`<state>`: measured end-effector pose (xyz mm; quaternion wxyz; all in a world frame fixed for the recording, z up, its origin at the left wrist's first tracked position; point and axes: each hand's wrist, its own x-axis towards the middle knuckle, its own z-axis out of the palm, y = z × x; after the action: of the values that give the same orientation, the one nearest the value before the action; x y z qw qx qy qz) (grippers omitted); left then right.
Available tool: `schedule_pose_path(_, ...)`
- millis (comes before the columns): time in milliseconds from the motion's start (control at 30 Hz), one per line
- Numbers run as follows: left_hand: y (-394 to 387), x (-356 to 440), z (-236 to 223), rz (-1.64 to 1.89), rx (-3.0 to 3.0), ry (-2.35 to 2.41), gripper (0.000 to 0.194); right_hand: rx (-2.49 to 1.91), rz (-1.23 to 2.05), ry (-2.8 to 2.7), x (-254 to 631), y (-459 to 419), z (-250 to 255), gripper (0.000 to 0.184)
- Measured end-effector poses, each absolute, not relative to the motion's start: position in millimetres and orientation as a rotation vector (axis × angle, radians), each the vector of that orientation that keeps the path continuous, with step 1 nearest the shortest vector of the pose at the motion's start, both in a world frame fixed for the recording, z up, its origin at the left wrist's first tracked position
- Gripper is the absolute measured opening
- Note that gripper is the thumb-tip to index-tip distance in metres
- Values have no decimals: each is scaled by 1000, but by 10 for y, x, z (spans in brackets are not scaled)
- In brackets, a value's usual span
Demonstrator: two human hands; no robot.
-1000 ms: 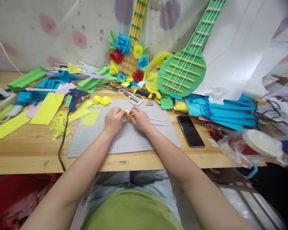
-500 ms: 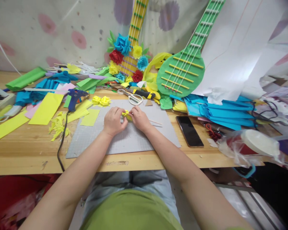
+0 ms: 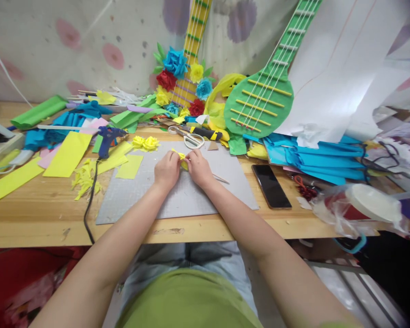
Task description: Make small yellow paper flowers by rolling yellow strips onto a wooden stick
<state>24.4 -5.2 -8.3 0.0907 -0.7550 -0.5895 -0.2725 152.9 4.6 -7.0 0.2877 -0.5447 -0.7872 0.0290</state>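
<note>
The left hand (image 3: 167, 169), its thumb and fingers spread apart half a second ago, has drawn inward and now pinches the yellow paper piece (image 3: 183, 161) over the gray mat (image 3: 187, 198). The right hand (image 3: 198, 168) keeps its grip clamped on the same piece, while the thin stick (image 3: 222, 179) beside it slants more.

The head view looked from the person's own eye level, forward and down. Wide in reach, it took in the green shirt (image 3: 187, 300) at the bottom, the wooden table (image 3: 30, 223) across the middle and the patterned sheet (image 3: 89, 54) behind. The left hand (image 3: 167, 169) and right hand (image 3: 198, 168) lay near its centre, within arm's length.
</note>
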Motion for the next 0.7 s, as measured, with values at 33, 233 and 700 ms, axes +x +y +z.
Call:
schedule_pose_path(33,-50,254,-85,-811,-2245,-1763,24,-1476,76,-2094,1519,45,-67,19)
schedule_pose_path(233,-51,258,-109,-969,-2317,-1774,23,-1498,56,-2082,1505,52,-85,21)
schedule_pose_path(700,-40,244,-111,-1196,-2231,-2053,17,-1327,169,-2030,1481,11,-76,11)
